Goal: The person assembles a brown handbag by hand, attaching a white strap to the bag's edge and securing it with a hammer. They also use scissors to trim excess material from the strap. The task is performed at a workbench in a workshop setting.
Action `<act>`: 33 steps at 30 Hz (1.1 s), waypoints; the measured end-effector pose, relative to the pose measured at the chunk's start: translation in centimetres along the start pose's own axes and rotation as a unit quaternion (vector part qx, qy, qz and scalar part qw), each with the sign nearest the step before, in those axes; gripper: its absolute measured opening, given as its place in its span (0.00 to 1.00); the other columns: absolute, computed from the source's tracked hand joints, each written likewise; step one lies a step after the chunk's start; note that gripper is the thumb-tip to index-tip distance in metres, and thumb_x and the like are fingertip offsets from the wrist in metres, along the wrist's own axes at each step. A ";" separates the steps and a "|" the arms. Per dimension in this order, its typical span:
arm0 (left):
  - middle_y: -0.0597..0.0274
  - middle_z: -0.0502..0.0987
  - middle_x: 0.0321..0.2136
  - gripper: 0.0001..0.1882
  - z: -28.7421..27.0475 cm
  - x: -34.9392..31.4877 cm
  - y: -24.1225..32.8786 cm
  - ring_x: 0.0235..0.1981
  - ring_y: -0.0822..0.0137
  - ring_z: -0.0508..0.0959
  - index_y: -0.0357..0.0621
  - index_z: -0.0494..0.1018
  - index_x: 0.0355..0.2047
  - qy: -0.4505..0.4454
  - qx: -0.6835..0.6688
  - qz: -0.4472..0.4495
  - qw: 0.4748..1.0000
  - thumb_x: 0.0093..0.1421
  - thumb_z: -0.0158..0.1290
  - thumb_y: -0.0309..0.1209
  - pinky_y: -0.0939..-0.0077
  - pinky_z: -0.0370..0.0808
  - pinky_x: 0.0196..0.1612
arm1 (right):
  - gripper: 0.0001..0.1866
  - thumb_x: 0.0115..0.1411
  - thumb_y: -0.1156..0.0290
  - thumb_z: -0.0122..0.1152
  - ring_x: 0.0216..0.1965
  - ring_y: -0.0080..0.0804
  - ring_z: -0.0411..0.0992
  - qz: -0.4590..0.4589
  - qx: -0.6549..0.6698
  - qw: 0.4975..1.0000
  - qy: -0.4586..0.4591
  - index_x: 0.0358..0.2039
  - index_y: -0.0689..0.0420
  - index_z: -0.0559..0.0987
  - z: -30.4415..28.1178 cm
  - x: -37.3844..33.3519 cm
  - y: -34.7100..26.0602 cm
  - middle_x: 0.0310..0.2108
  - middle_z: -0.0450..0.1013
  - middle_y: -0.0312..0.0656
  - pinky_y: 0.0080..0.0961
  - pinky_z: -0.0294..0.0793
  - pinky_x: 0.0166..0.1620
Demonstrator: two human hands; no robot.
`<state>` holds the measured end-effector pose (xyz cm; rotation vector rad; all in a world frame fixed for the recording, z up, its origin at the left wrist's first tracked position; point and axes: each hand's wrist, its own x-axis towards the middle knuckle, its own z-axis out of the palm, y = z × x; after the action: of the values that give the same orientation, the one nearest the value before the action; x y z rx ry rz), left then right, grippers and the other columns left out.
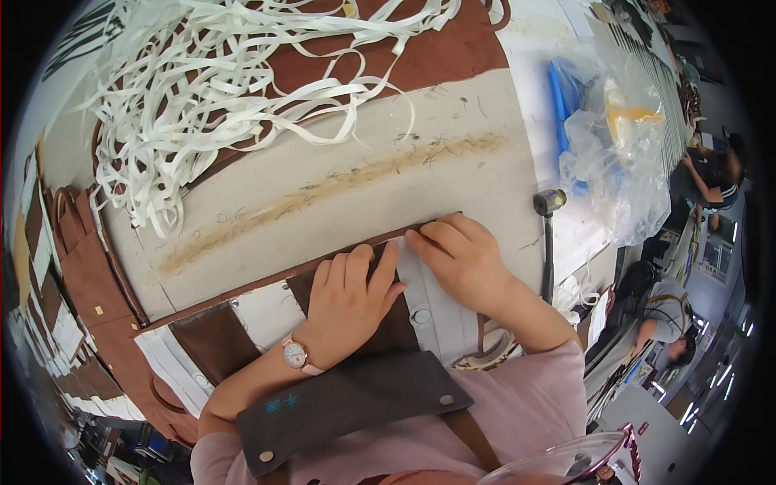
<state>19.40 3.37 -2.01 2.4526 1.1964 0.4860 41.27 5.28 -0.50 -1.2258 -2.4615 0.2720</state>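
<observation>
In front of me lies a long panel (267, 311) with a brown border along its far edge, white and dark brown sections and small metal snaps. My left hand (352, 291), with a watch (295, 353) on its wrist, rests on the panel's far border. Its index finger and thumb are spread from the other fingers, which bend at the edge. My right hand (461, 259) is just to the right, thumb and bent fingers pinching the same border above a white section. The undersides of the fingertips are hidden.
A heap of white straps (210, 89) lies on brown material (444, 48) at the back. A hammer (549, 210) and clear plastic bags (618, 153) are on the right. Brown bag pieces (109, 307) lie at left. Two people (715, 174) are far right.
</observation>
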 end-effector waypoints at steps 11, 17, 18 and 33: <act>0.56 0.69 0.41 0.30 0.1 0.1 -0.3 0.36 0.60 0.72 0.39 0.73 0.55 0.007 0.016 0.016 1.000 0.53 0.64 0.36 0.66 0.71 0.38 | 0.14 0.50 0.74 0.62 0.38 0.34 0.69 0.002 -0.006 1.000 -0.002 0.39 0.61 0.82 0.2 0.1 0.0 0.35 0.70 0.37 0.28 0.74 0.36; 0.57 0.68 0.39 0.30 0.0 0.0 -0.2 0.37 0.58 0.73 0.43 0.73 0.56 0.013 -0.013 -0.022 1.000 0.51 0.65 0.32 0.63 0.73 0.41 | 0.13 0.50 0.74 0.62 0.37 0.34 0.69 0.005 -0.007 1.000 -0.004 0.38 0.60 0.81 0.4 -0.1 0.0 0.33 0.68 0.37 0.29 0.74 0.35; 0.57 0.68 0.39 0.30 -0.1 0.1 -0.3 0.37 0.57 0.73 0.42 0.73 0.56 0.002 -0.010 -0.021 1.000 0.52 0.65 0.32 0.63 0.73 0.42 | 0.13 0.50 0.74 0.62 0.37 0.34 0.69 0.005 -0.010 1.000 -0.007 0.38 0.60 0.81 0.3 -0.2 0.0 0.32 0.67 0.37 0.29 0.74 0.35; 0.57 0.68 0.42 0.31 -0.3 1.8 0.4 0.41 0.58 0.72 0.41 0.72 0.57 0.009 -0.023 0.120 0.992 0.52 0.64 0.36 0.63 0.71 0.46 | 0.13 0.52 0.78 0.66 0.36 0.45 0.70 0.159 0.029 0.986 0.052 0.39 0.61 0.77 -0.6 -1.6 0.3 0.34 0.70 0.44 0.37 0.73 0.39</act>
<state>20.61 4.62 -1.32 2.5704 0.8897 0.5950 42.61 4.22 -0.39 -1.5632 -2.1493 0.3520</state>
